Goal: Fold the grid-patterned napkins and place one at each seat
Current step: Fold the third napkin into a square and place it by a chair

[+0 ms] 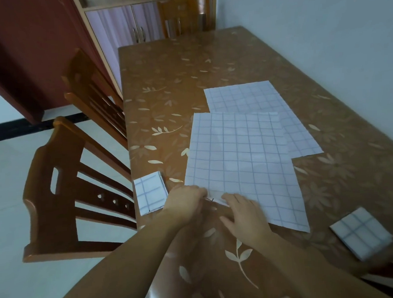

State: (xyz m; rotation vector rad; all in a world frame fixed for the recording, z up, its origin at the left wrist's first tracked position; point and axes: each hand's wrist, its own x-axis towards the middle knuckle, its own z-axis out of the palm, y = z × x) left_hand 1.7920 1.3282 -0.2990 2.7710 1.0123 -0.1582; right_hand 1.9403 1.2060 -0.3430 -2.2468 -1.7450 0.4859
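Note:
Two white grid-patterned napkins lie unfolded on the brown floral table [209, 64]. The nearer unfolded napkin [241, 160] overlaps the farther unfolded napkin [249, 98] behind it. My left hand [184, 204] pinches the near left corner of the nearer one. My right hand [242, 214] lies flat over its near edge with fingers spread. A folded napkin [150, 192] sits at the table's left edge by the near chair. Another folded napkin [360, 232] lies at the near right.
Two wooden chairs stand along the table's left side, the near chair [63, 190] and the far chair [92, 90]. Another chair back [184, 15] stands at the far end before a cabinet [120, 25]. A pale wall runs along the right side.

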